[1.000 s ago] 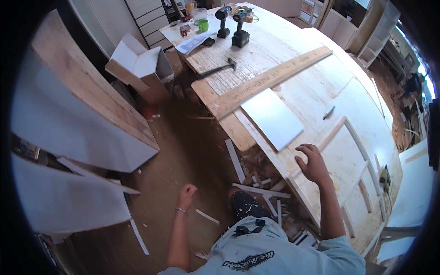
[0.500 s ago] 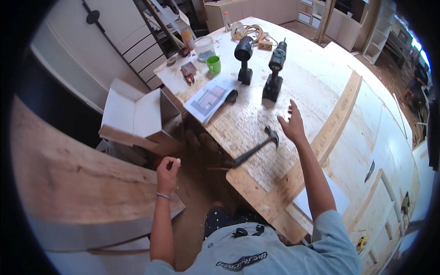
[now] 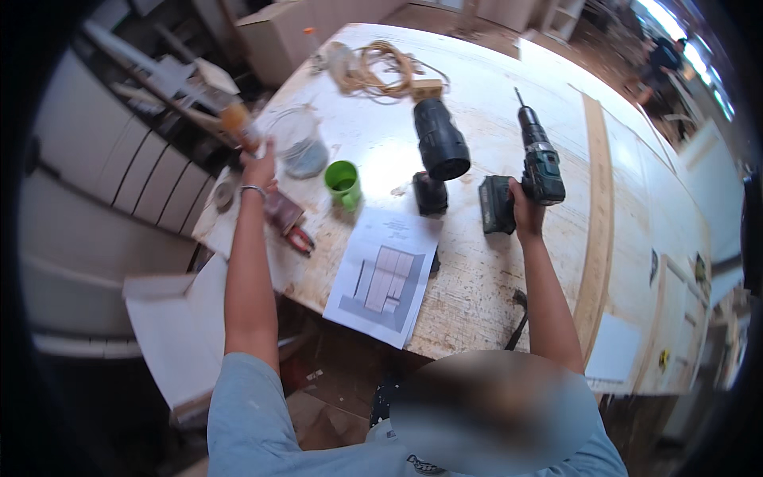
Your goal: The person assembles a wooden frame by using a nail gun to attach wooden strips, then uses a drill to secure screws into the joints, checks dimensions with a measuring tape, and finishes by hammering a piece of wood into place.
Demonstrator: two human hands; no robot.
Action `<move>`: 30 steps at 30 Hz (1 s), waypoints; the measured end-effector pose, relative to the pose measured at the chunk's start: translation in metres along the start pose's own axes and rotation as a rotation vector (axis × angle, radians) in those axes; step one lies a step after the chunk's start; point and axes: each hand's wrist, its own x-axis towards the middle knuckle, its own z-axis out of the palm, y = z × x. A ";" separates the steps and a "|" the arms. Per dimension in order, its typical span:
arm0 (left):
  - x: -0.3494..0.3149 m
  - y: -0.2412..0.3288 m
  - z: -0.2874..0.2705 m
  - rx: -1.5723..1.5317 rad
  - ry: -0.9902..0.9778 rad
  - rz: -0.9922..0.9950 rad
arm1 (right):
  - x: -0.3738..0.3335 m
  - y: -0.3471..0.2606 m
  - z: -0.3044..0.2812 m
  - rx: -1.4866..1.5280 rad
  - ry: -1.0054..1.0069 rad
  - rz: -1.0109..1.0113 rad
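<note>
My right hand point(image 3: 528, 211) is wrapped round the handle of a dark green cordless drill point(image 3: 544, 163), whose bit points away from me over the table. To its left a second black cordless tool point(image 3: 439, 141) stands on its battery. My left hand point(image 3: 259, 170) reaches to the far left of the table, beside a bottle with orange contents point(image 3: 235, 119). Its fingers are blurred and partly hidden, so I cannot make out a grip. Close by are a clear plastic tub point(image 3: 306, 159), a green mug point(image 3: 342, 181), a reddish-brown block point(image 3: 281, 211) and red-handled pliers point(image 3: 300, 240).
A printed drawing sheet point(image 3: 380, 278) lies at the near table edge. The hammer point(image 3: 518, 318) is partly behind my right forearm. Coiled cable point(image 3: 380, 71) lies at the far side. A long wooden strip point(image 3: 596, 215) runs along the right; an opened carton point(image 3: 179, 318) is at left.
My left hand has risen from beside the table to its far left corner. My right hand has closed on the drill and tilted it. My view has shifted toward the table's left part.
</note>
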 end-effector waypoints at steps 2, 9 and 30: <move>0.058 -0.013 0.015 -0.373 -0.333 -0.420 | 0.010 0.021 0.002 0.076 0.116 0.001; 0.097 -0.057 0.000 -0.429 -0.417 -0.150 | -0.018 -0.099 -0.017 0.346 0.274 0.124; -0.677 0.148 0.142 -0.192 -1.144 0.599 | -0.658 -0.111 -0.510 0.434 1.054 0.199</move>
